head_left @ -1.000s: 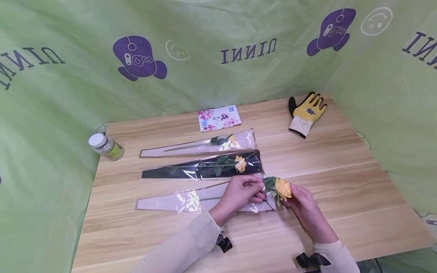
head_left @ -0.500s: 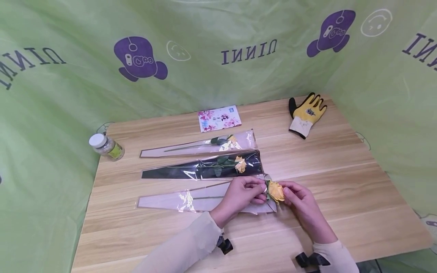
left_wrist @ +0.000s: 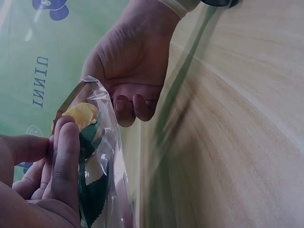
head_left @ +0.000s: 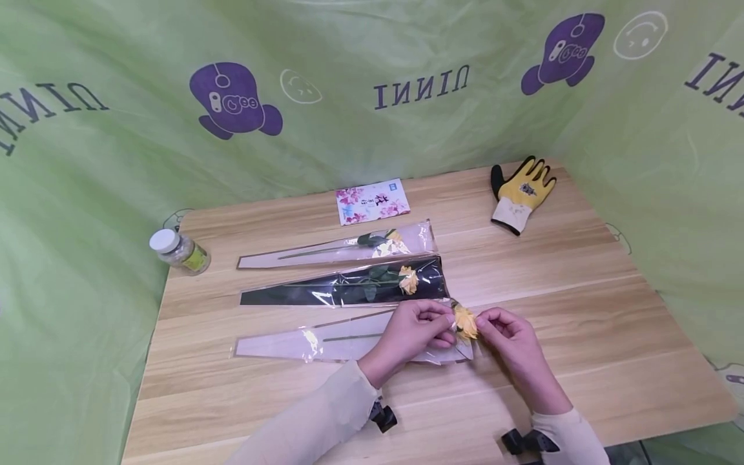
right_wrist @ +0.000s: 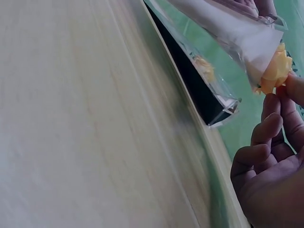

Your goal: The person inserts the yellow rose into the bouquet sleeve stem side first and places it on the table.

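Note:
A yellow artificial rose (head_left: 465,323) sits at the wide mouth of a clear flower sleeve with a pale backing (head_left: 273,344), its stem running inside. My left hand (head_left: 407,332) pinches the sleeve near its mouth. Thumb and fingertips of my right hand (head_left: 517,345) pinch the rose's petals from the other side. In the left wrist view, green leaves (left_wrist: 92,199) show within the clear film, below the bloom. The right wrist view has the bloom (right_wrist: 278,71) partly sticking out past the sleeve's edge. My left hand hides part of the stem.
Behind lie a black-backed sleeve (head_left: 308,296) and a pale one (head_left: 308,254), each with a yellow rose inside. Farther back are a floral-printed packet (head_left: 373,201) and a yellow work glove (head_left: 523,192). A white-lidded jar (head_left: 181,250) stands at the table's left edge.
The rose has moved left into the sleeve's mouth, and its leaves have gone from outside to inside. My right hand has followed it slightly left; my left hand has stayed in place.

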A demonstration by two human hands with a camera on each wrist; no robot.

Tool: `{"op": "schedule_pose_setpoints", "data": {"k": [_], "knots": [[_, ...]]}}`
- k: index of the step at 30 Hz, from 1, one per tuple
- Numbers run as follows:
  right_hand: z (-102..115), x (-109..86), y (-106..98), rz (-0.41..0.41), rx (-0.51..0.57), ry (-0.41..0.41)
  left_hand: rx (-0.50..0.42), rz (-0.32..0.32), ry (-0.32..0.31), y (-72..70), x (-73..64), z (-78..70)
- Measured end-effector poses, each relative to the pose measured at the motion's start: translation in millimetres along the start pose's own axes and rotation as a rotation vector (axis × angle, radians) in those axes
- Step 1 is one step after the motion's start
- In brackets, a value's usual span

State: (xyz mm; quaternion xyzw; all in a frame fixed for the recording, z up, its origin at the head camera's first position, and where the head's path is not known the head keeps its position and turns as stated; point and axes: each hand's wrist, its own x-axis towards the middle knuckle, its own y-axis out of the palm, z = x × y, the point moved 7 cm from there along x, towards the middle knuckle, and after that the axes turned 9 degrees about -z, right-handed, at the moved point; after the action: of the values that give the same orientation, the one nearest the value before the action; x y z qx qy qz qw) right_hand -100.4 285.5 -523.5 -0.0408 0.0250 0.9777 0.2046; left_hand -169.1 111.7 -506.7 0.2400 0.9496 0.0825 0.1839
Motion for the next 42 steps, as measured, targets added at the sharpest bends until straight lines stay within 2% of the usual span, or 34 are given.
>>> {"op": "schedule_pose_setpoints", "data": {"k": [4,10,12,15,19,24,31,37,42], "knots": [[1,-0.2,2,-0.03,-0.048,-0.007,0.001,-0.002,0.005,-0.6,-0.5,0.2],[1,1.4,10,-0.026,-0.146,-0.04,-0.011,0.004,0.01,-0.1,-1.6,0.9],[1,0.5,8,-0.029,-0.152,-0.039,-0.009,-0.001,0.007,-0.6,-2.3,0.6],[3,-2.0,6,-0.019,-0.104,-0.039,-0.002,-0.013,0.01,-2.8,-2.9,0.4],[8,-4.8,8,0.062,-0.068,-0.105,-0.001,-0.02,0.017,-5.4,-2.9,-0.9],[12,-7.2,17,0.176,-0.159,-0.239,0.007,0.005,0.025,-2.4,-2.8,-3.4],[15,-6.8,19,0.201,-0.178,-0.283,0.011,0.004,0.032,-2.1,-1.4,-2.8],[17,-11.4,35,0.315,-0.223,-0.359,0.019,-0.003,0.05,-2.9,-1.8,-3.8],[16,-14.6,44,0.384,-0.237,-0.366,0.04,-0.004,0.067,-3.4,-1.4,-3.7]]}}
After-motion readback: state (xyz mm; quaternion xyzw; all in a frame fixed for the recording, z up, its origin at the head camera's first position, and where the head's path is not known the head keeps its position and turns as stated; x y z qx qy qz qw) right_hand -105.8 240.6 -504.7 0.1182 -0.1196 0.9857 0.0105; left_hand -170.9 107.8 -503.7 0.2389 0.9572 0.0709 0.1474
